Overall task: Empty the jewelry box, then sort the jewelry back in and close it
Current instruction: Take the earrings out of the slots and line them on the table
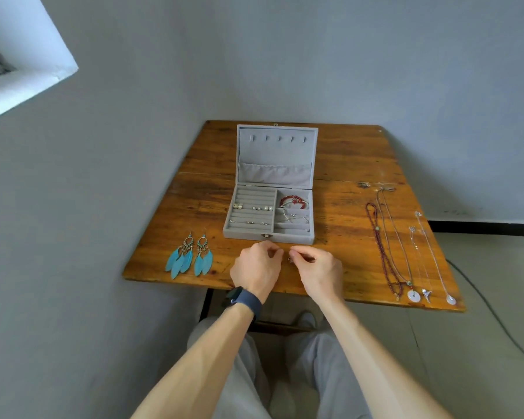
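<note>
The grey jewelry box [245, 234] stands open on the wooden table [345, 213], lid upright. Its ring rolls hold several pearl studs [262, 208] and small rings; a red bead bracelet [292, 201] and silver pieces lie in the right compartments. Just in front of the box, my left hand [256, 269] and my right hand [318, 269] meet with fingers curled. My right hand pinches a tiny ring-like piece [289, 259]; whether my left fingertips touch it too is unclear. Two turquoise feather earrings [189, 257] lie left of my hands.
Several necklaces [403, 246] lie stretched out on the right side of the table, pendants near the front edge. The table stands in a corner against grey walls. A dark cable [496, 322] runs over the floor at the right. My knees are under the front edge.
</note>
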Tool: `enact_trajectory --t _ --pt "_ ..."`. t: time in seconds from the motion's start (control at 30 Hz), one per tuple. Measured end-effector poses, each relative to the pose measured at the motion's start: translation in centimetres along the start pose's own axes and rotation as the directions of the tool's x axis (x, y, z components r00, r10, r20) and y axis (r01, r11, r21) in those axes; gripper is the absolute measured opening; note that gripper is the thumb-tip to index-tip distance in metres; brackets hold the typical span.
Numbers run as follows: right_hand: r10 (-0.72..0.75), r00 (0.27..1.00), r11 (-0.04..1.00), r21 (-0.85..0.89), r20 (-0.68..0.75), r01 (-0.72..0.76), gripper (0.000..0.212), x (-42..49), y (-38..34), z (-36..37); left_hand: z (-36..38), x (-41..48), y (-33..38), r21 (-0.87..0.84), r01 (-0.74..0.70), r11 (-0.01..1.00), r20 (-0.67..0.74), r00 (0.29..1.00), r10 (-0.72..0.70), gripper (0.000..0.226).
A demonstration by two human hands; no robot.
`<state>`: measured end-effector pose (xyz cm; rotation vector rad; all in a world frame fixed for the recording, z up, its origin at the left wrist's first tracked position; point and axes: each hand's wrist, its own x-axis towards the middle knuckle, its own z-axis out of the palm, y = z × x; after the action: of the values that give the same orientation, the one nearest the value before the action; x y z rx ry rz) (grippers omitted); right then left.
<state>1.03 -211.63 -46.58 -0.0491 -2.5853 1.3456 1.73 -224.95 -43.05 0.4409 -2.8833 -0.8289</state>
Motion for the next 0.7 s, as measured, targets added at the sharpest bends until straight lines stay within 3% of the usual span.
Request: enact_trajectory --t 0.43,0.63,0.7 --pt "0.0 1.0 0.993 -0.121 -0.021 -0.002 0.022 0.9 -0.1 0.4 0.7 0.3 0.6 0.001 0.05 0.999 -0.009 0.999 -0.05 0.023" --pt "-0.013 0.998 0.998 0.06 0.067 0.009 0.029 0.5 0.7 -1.0 0.1 0.2 0.4 0.015 0.005 1.0 -0.02 1.0 -0.004 0.033" --pt "-0.043 0.998 0.998 0.046 0.045 0.041 0.03 -0.3 1.2 -1.6 -0.3 -0.2 -0.3 0.0 -0.052 0.999 -0.024 0.998 0.052 0.029"
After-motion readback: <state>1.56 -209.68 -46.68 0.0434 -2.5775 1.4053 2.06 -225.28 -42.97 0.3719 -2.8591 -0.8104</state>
